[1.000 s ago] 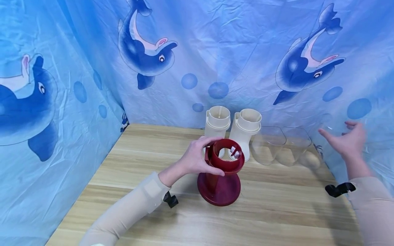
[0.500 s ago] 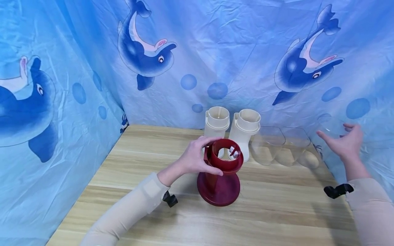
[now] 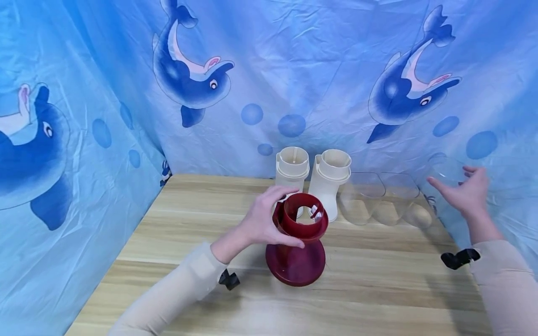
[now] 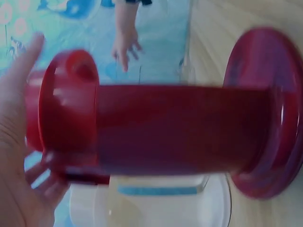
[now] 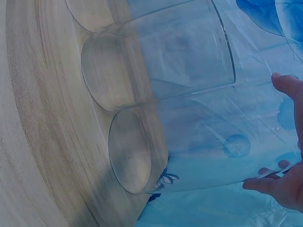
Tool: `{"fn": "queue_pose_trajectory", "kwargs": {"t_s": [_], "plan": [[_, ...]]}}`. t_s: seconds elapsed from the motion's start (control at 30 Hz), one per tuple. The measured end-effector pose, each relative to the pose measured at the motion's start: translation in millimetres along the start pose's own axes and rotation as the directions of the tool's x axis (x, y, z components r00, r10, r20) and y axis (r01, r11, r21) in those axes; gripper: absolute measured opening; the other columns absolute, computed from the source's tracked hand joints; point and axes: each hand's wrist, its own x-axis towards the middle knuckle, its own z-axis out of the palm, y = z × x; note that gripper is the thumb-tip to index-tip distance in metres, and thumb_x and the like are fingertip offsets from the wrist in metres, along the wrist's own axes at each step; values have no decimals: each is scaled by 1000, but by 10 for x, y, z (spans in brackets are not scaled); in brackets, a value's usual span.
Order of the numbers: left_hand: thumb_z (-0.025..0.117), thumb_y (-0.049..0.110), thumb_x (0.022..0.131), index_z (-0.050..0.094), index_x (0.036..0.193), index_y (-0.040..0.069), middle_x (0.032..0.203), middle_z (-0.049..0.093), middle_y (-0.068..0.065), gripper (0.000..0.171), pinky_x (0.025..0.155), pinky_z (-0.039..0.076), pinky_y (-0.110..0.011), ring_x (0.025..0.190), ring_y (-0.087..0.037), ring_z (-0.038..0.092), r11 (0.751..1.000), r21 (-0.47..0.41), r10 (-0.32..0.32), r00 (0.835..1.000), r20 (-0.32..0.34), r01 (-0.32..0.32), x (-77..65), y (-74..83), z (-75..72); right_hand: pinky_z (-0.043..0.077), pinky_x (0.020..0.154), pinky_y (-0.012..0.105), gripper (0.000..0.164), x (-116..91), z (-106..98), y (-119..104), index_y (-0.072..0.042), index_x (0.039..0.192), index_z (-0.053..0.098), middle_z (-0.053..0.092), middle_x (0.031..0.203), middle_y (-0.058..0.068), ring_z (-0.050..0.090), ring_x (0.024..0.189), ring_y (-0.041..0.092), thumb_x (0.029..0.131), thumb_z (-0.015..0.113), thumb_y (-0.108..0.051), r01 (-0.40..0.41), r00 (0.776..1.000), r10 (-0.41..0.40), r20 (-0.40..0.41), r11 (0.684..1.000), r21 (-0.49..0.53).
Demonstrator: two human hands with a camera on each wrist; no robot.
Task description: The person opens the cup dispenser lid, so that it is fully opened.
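Note:
My left hand grips the upper collar of a red plastic stand. The thumb lies along its near side, with the fingers behind. This stand has an open ring on top and a wide round foot, upright at mid table. Over at the right, the fingers and thumb of my right hand hold a tall clear plastic canister near its upper end. Its rounded base is at the table's right end. Through the red ring a small white and red part shows.
Two cream boot-shaped pieces with round open tops, a left one and a right one, stand behind the red stand. Two more clear canisters stand beside the held one. A blue dolphin-print curtain hangs behind the wooden table.
The head view has shifted slightly. The red stand's top has moved a little left over its foot with my left hand. Both hands keep their holds.

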Motion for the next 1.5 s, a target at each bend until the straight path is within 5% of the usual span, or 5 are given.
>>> {"fn": "queue_pose_trajectory", "kwargs": {"t_s": [0.27,0.6,1.07,1.27,1.5], "plan": [[106,45,53,63,144,10,134,71,-1,106,103,60,-30,124,-14,66,1000,16,-27,998,49,26,22,-1,-11,39,83,37,109,-34,-12,-15,0,163,8,16,168,33,37,138,55,94,68,-61,7,1000,-7,-2,1000,-13],[109,30,52,60,146,2,143,69,-11,110,114,55,-36,134,-23,64,971,-205,172,958,228,-126,85,-271,-203,38,82,37,109,-8,-24,-5,1,161,9,16,167,35,37,136,56,94,70,-59,36,999,-36,5,999,-26],[107,47,50,67,138,5,136,68,-8,105,101,62,-29,123,-19,68,992,49,118,993,16,-118,-97,47,-141,42,86,48,109,12,-4,-27,0,162,6,14,167,35,36,139,57,95,68,-59,40,999,-40,14,999,-34],[107,45,51,67,139,4,135,72,-8,105,103,61,-30,124,-19,69,988,-14,156,984,82,-156,-33,-50,-222,42,86,47,108,-4,-13,-31,0,162,6,14,166,36,36,138,57,95,68,-59,34,999,-34,19,999,-35],[109,32,53,61,145,-1,140,69,-12,109,108,59,-33,131,-23,65,953,-221,257,940,223,-207,72,-229,-348,43,89,53,109,-21,-20,-25,0,162,5,13,167,36,35,139,59,96,68,-59,35,999,-35,24,999,-31]]}}
